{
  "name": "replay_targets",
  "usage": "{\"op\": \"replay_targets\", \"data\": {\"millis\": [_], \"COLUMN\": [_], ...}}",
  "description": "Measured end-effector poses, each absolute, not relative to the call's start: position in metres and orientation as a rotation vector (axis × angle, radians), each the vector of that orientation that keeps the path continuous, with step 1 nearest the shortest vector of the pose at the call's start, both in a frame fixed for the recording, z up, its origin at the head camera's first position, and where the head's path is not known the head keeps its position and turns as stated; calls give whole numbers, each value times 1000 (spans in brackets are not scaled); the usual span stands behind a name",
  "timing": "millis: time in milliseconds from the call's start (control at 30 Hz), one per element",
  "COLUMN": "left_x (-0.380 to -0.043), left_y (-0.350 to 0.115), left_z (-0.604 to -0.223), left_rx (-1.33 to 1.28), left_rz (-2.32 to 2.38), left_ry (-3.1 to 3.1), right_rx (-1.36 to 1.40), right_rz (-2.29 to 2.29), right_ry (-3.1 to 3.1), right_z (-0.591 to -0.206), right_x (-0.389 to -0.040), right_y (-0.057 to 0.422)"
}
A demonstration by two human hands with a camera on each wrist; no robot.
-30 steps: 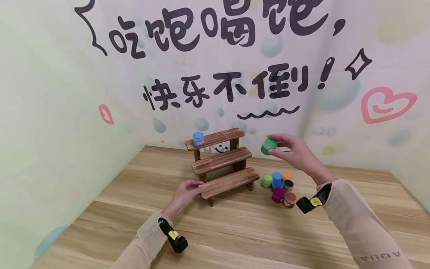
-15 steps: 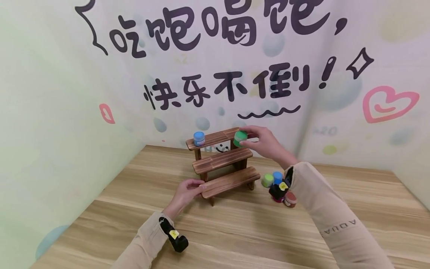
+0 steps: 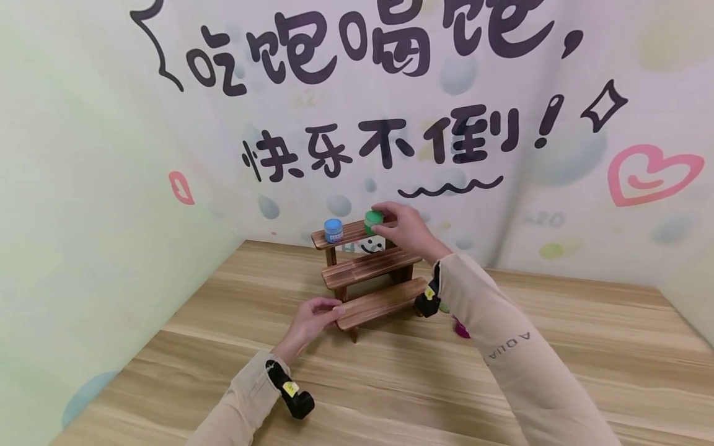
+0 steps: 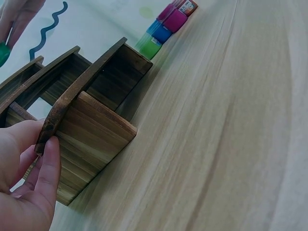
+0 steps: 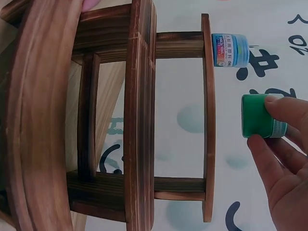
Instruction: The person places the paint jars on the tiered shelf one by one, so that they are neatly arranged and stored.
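Note:
A three-step brown wooden display rack stands on the table. Its lowest step's left end is pinched by my left hand, thumb on one face and fingers on the other in the left wrist view. My right hand grips a small green paint jar between thumb and fingers, over the top step. A gap shows between jar and step in the right wrist view. A blue paint jar sits upright near the top step's left end, to the left of the green one.
Right of the rack, more paint jars stand on the wooden table, mostly hidden by my right sleeve; the left wrist view shows lime, blue, purple and reddish-brown ones. A printed cloth wall rises behind.
My right hand has carried the green jar leftward from above the loose jars to over the top step, close to the blue jar. My left hand keeps its hold on the lowest step.

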State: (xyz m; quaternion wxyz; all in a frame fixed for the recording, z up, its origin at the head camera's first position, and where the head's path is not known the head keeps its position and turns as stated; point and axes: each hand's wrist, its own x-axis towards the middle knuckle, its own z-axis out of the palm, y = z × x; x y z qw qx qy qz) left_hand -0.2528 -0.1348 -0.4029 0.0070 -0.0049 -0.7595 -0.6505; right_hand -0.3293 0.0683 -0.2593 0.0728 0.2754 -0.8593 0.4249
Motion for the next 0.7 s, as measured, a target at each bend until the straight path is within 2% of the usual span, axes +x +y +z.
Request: {"op": "replay_targets", "data": {"millis": [267, 700], "left_x": [-253, -254], "left_y": [-135, -135], "left_z": [-404, -406], "left_rx": [-18, -31], "left_rz": [-2040, -2045], "left_ry": [-2373, -2358], "right_rx": [760, 676], "right_rz": [1336, 1378], "right_ry": [-2552, -2562], "right_z": [-268, -285], "right_x": [-346, -353], "right_y": [55, 44]}}
